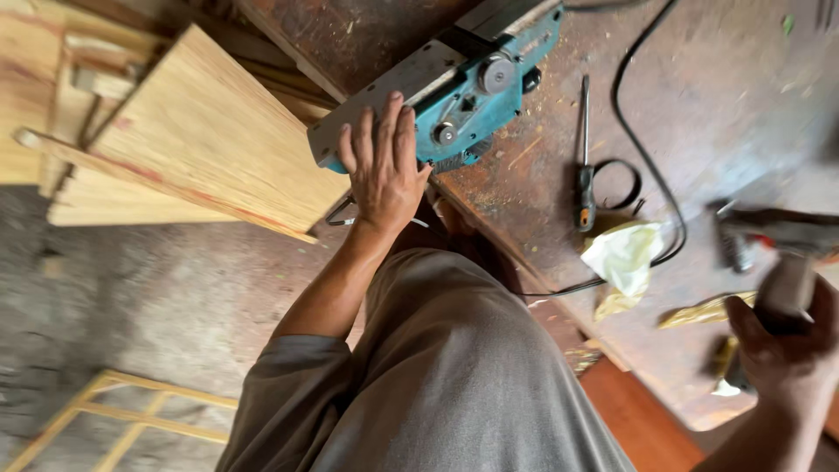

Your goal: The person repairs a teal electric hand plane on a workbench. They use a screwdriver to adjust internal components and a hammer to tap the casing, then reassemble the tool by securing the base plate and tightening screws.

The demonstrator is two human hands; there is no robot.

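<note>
My left hand (382, 166) lies flat with spread fingers on the side of a teal and grey electric planer (454, 79), which rests on its side on a worn reddish workbench (699, 105). My right hand (791, 345) at the lower right is closed round a dark blurred block-shaped object (785, 293); its kind cannot be told. My grey sleeve and grey clothing (437, 376) fill the lower middle.
Pale wooden boards (210, 131) are stacked at the upper left beside the bench. On the bench lie a screwdriver (584, 166), a black power cord (638, 140), a crumpled yellowish rag (625, 258) and a dark tool (769, 229). A yellow frame (114, 419) lies on the concrete floor.
</note>
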